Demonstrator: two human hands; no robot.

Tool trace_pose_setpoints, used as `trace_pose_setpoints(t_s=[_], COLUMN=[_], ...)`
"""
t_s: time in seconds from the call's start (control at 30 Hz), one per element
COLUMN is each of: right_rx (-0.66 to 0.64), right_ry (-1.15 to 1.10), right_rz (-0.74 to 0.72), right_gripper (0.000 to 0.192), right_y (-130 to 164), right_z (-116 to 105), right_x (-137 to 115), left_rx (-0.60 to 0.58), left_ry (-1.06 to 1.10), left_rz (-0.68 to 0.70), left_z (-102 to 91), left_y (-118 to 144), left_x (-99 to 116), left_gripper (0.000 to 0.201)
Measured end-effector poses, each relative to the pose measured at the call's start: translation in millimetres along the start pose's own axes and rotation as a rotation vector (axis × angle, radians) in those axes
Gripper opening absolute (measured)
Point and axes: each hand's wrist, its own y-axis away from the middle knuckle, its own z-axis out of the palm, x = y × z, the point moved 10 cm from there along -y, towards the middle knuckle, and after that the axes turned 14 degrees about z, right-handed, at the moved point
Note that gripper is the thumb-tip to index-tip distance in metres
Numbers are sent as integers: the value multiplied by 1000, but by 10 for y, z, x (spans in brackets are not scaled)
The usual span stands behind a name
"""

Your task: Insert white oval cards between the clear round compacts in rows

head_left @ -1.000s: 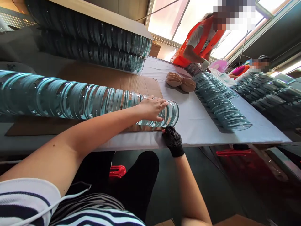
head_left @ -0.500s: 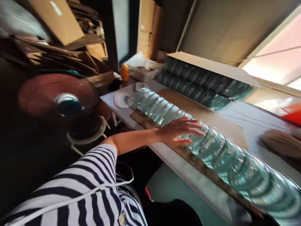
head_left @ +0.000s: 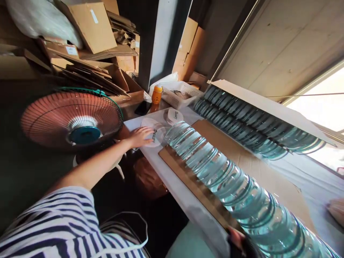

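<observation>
White-covered table (head_left: 319, 186) in our head view, fan (head_left: 84, 134) left. Our left hand (head_left: 142, 137) is at the table's left end, fingers extended, loosely spread over a white lettered disc (head_left: 156, 134), not wrapped round it. Glass row (head_left: 233, 190) lies on cardboard (head_left: 188, 175), just right. Our right hand (head_left: 238, 242) sits blurred at its near side; we can't tell its grip.

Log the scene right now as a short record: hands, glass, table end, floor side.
Left hand: palm down on a round white lettered disc
Right hand: mostly cut off at bottom edge; grip unclear
Near glass row: lying along cardboard
Back glass rows: stacked, cardboard cover on top
Table end: second disc, orange bottle, white basket
Beside table: fan
</observation>
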Motion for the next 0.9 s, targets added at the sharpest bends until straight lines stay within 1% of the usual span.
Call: trace_pose_setpoints(t_s=[0.03, 0.07, 0.17, 0.23, 0.27, 0.3, 0.37, 0.43, 0.5, 0.57, 0.63, 0.7, 0.77, 0.83, 0.9], right_rx=[-44, -110, -314, -385, -422, -455, -508, -518, -496, -466, -439, -431, -449, -489, -536], right_ry=[-39, -76, -131, -207, -254, -287, -242, -111, -9, 27, 41, 42, 23, -17, -71], right_rz=[-35, -90, -309, -416, -456, -483, -475, -371, -219, -99, -42, -35, -71, -148, -253], right_gripper=[25, 23, 23, 25, 30, 40, 61, 70, 70, 70, 72, 72, 70, 67, 64], right_y=[-6, -13, -59, -173, -250, -340, -558, -824, -1090, -1303, -1464, -1575, -1616, -1554, -1386], right_z=[150, 342, 976, 1306, 1459, 1612, 1964, 2323, 2606, 2798, 2922, 2999, 3037, 3033, 2980], right_x=[-203, -460, -1379, -1949, -2203, -2430, -2774, -2950, -2995, -2989, -2976, -2981, -3027, -3121, -3227], left_rx=[28, 54, 123, 207, 275, 354, 529, 694, 810, 872, 898, 939, 983, 999, 957], left_ry=[27, 53, 97, 117, 133, 154, 204, 254, 316, 412, 531, 671, 869, 1098, 1275], left_rz=[13, 18, 0, -22, -34, -48, -94, -170, -288, -402, -492, -579, -683, -741, -750], left_z=[-11, -28, -89, -159, -206, -255, -328, -346, -283, -171, -58, 25, 123, 211, 258], left_y=[93, 181, 359, 408, 430, 461, 569, 736, 922, 1067, 1144, 1186, 1195, 1137, 1050], left_x=[46, 85, 155, 170, 168, 160, 120, 49, -57, -167, -262, -350, -420, -418, -344], left_gripper=[52, 51, 50, 52, 52, 53, 52, 50, 49, 51, 57, 66, 70, 66, 60])
